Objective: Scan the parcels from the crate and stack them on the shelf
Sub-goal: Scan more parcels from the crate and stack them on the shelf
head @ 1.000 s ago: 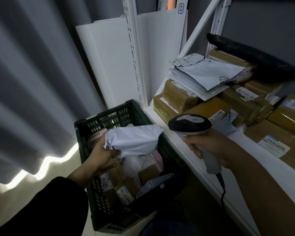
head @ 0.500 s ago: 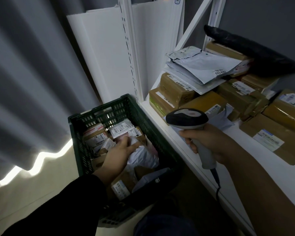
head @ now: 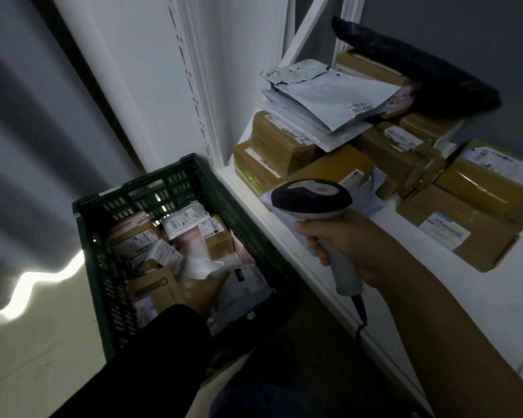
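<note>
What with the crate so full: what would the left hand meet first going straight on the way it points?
The left hand grips a white mailer; straight on, probably the crumpled white parcel beyond, though depth is unclear.

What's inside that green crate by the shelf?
A jumble: labelled brown boxes, white mailers, and the left hand gripping one soft white parcel. Whatever lies underneath them, and the floor of the crate, is covered.
</note>
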